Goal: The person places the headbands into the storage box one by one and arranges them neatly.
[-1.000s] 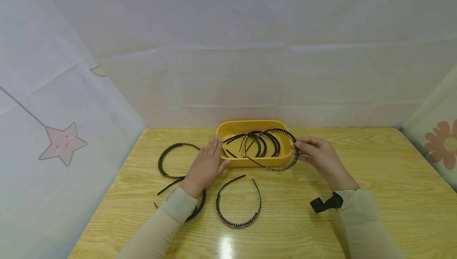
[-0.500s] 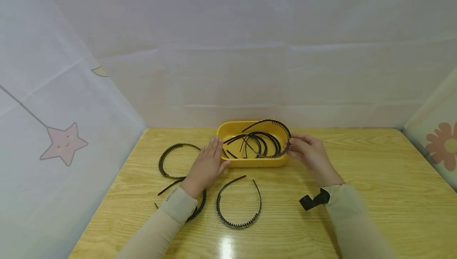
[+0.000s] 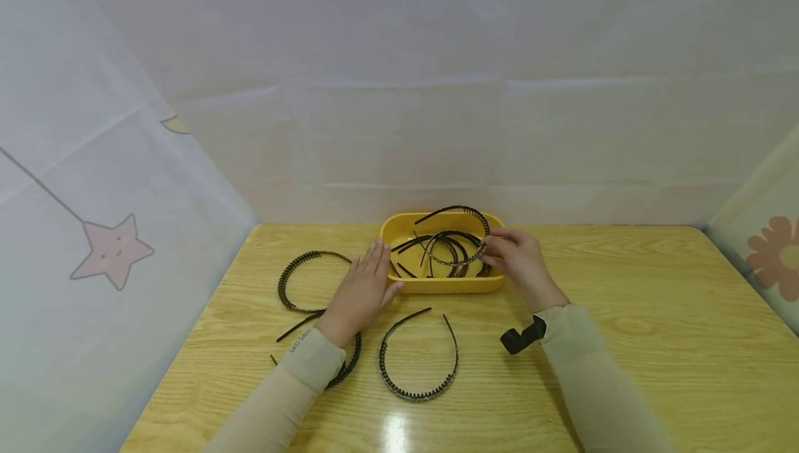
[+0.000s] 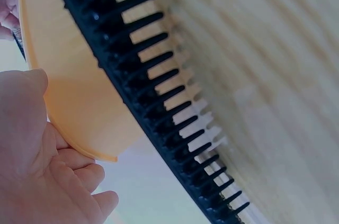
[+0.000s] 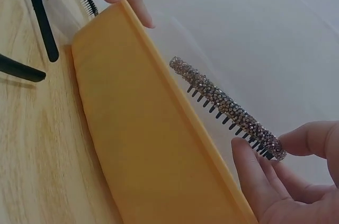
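Observation:
My right hand (image 3: 517, 262) pinches a toothed black headband (image 3: 484, 220) between thumb and fingers, over the right end of a yellow box (image 3: 449, 286). In the right wrist view the headband's outer side (image 5: 228, 106) glitters with small stones, and its teeth point down toward the box. My left hand (image 3: 358, 293) rests with straight fingers against the box's left end; in the left wrist view its thumb (image 4: 37, 81) lies at the rim. Several black headbands (image 3: 454, 234) lie inside the box.
On the wooden table (image 3: 624, 300), a glittery headband (image 3: 417, 395) lies in front of the box. Another headband (image 3: 285, 279) is at the left, and one more (image 3: 356, 359) is partly hidden by the left forearm. A white cloth backdrop (image 3: 399, 134) hangs behind.
My right hand has moved left with the headband, from beside the box's right end to over its inside. The left hand has stayed at the box's left end.

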Demonstrator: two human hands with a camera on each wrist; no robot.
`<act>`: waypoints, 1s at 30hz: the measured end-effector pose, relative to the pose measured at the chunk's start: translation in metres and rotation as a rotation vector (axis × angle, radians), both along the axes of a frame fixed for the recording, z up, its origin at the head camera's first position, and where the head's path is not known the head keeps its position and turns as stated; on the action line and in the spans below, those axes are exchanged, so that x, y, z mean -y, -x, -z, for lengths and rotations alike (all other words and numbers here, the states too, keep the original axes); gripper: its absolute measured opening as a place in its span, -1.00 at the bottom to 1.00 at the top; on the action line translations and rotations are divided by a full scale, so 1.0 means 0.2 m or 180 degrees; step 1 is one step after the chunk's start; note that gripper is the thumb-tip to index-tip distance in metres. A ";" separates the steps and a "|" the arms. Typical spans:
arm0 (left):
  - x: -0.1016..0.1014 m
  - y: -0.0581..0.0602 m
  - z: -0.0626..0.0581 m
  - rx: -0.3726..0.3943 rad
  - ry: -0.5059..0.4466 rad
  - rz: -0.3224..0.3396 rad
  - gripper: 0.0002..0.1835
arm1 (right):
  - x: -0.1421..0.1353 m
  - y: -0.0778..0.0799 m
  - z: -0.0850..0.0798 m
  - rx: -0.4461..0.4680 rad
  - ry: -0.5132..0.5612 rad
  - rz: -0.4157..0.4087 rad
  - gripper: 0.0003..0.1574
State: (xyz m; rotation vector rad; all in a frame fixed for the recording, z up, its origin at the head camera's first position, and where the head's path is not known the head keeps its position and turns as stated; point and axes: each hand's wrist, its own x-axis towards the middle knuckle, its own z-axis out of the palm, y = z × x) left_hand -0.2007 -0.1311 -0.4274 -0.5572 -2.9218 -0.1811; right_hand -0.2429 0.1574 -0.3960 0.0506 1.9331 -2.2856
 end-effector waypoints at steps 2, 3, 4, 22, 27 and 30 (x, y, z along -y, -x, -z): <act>0.00 0.00 0.00 -0.0035 -0.0014 0.0016 -0.21 | 0.01 0.01 0.00 0.0016 -0.0063 0.0033 -0.45; 0.00 0.00 0.00 -0.0048 -0.0014 0.0020 -0.21 | 0.01 0.01 0.01 0.0027 -0.0087 0.0054 -0.46; 0.00 0.00 0.00 -0.0054 -0.0009 0.0021 -0.21 | 0.01 0.01 0.01 0.0034 -0.0125 0.0075 -0.45; -0.01 0.00 0.01 0.0007 0.0002 0.0002 -0.20 | 0.00 0.02 0.02 -0.0362 -0.1537 0.0406 -0.52; -0.01 0.00 0.01 0.0030 -0.0008 0.0001 -0.20 | -0.01 -0.01 0.02 -0.0795 -0.2187 0.0654 -0.53; -0.01 0.00 0.01 0.0017 -0.0018 0.0011 -0.20 | -0.02 -0.03 0.01 -0.0994 -0.2318 0.0722 -0.57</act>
